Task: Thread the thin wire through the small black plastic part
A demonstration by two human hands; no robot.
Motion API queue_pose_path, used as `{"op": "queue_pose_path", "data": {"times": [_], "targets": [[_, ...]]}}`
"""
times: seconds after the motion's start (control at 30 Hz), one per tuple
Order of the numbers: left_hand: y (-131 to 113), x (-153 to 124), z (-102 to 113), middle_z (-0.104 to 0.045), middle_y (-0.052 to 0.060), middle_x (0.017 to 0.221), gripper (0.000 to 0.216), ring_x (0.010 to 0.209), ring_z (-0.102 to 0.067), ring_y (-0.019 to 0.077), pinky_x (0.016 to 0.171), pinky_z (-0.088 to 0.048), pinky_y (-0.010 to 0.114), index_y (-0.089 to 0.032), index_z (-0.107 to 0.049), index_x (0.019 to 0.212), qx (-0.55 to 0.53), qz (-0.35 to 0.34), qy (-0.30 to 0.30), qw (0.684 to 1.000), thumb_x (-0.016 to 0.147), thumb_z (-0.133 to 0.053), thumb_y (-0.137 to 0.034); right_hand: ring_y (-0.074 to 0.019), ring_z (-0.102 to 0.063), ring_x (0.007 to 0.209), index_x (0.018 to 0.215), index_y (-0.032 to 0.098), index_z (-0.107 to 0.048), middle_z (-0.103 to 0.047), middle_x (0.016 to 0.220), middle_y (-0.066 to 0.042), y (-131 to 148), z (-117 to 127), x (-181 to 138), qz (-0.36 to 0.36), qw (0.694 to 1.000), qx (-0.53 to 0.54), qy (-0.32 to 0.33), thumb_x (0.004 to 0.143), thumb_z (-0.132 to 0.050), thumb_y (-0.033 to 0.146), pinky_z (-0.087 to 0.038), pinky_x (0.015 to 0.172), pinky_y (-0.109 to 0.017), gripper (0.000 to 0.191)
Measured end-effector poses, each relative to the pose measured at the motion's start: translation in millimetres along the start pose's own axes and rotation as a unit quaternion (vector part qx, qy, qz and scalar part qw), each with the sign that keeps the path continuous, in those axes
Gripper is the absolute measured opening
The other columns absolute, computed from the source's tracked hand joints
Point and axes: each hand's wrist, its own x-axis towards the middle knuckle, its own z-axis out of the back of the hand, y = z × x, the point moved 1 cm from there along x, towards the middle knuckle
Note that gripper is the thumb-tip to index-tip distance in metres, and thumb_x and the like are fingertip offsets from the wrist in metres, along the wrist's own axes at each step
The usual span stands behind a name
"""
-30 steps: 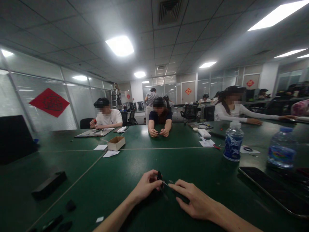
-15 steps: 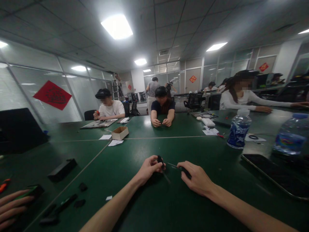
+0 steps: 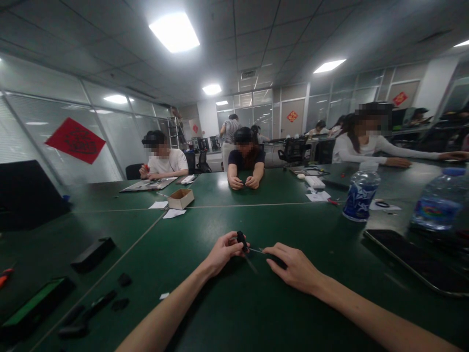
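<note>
Left hand [image 3: 225, 252]: pinching tight on a small black part [image 3: 241, 238]
Right hand [image 3: 291, 264]: curled snug round a screwdriver [image 3: 277, 261], handle half-hidden
Screwdriver tip: too blurred to place

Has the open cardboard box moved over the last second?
No. The cardboard box sits at the same spot by the table seam; both shift together in the frame, so only the camera moved.

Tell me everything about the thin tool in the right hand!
The thin tool has a dark handle, partly hidden by the right hand holding it, and a slim, metal-looking shaft. It slants over the green table, shaft pointing toward the small black part in the left hand. Whether they touch is unclear.
</note>
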Motion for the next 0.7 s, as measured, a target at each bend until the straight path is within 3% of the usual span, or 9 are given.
{"op": "queue_pose_path", "data": {"times": [0.27,0.7], "targets": [[-1.9,-1.3,-1.1,-0.065,0.009,0.092,0.037,0.082,-0.062,0.0178,0.074,-0.046,0.031,-0.013,-0.061,0.104,0.022,-0.014,0.027,0.999,0.073,-0.072,-0.03,-0.0145,-0.058,0.074,0.115,0.018,-0.059,-0.06,0.097,-0.007,-0.9,-0.1,-1.4,0.006,1.0,0.004,-0.001,0.092,-0.046,0.026,-0.049,0.064,-0.027,0.028],[-2.1,-1.1,-1.3,-0.066,0.007,0.089,0.036,0.08,-0.061,0.017,0.076,-0.046,0.03,-0.013,-0.061,0.102,0.07,-0.026,0.02,0.997,0.074,-0.071,-0.034,-0.016,-0.06,0.077,0.116,0.019,-0.059,-0.061,0.099,-0.007,-4.1,-3.4,-1.7,0.018,0.999,-0.008,-0.026,0.092,-0.046,0.024,-0.052,0.066,-0.029,0.028]]}}
